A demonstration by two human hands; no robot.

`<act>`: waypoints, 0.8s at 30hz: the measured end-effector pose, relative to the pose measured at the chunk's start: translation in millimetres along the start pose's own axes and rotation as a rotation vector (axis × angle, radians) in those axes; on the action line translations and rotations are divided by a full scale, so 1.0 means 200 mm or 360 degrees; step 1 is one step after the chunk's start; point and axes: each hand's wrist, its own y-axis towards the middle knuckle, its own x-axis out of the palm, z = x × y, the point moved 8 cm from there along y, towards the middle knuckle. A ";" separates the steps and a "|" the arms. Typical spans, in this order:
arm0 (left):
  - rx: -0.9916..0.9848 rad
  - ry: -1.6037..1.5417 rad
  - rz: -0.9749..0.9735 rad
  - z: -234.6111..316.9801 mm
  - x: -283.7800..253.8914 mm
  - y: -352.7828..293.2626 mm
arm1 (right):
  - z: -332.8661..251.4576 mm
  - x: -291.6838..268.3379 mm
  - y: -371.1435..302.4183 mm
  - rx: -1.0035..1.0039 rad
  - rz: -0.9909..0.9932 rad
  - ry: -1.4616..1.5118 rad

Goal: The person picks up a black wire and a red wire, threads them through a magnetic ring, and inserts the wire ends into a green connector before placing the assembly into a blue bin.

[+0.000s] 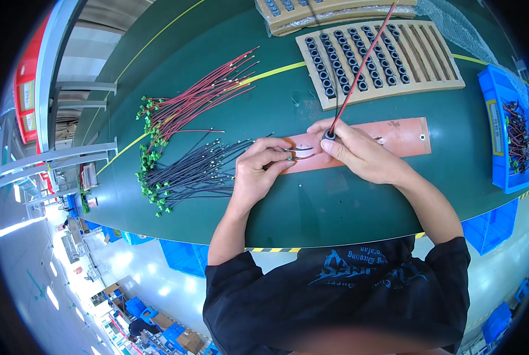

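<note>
My left hand [257,167] has its thumb and fingers closed in a pinch on a small green connector [290,155]. Short dark wires [303,148] run from there towards my other hand. In my right hand [365,152] a black ring-shaped part [329,135] is gripped between thumb and fingers. A long red wire [361,71] and a thin black wire [337,83] rise from that part. Both hands are over a copper-coloured strip [409,137] lying on the green table [311,216].
Left of my hands lie bundles of red wires [190,97] and black wires [193,171] with green connectors. A cardboard tray [421,56] of black ring parts is at the far side, by more trays [335,13]. A blue bin [494,127] with wired parts stands right.
</note>
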 end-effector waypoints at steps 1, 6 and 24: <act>0.0011 0.0003 0.0002 0.01 0.00 0.00 | 0.03 0.03 0.00 -0.0003 -0.0085 0.0289; 0.0288 0.0157 -0.0052 0.09 -0.02 0.02 | 0.04 0.09 -0.02 0.0044 -0.0423 0.0216; 0.0862 0.1969 0.0342 0.45 -0.30 0.04 | -0.07 0.15 -0.14 0.0027 -0.0129 0.0067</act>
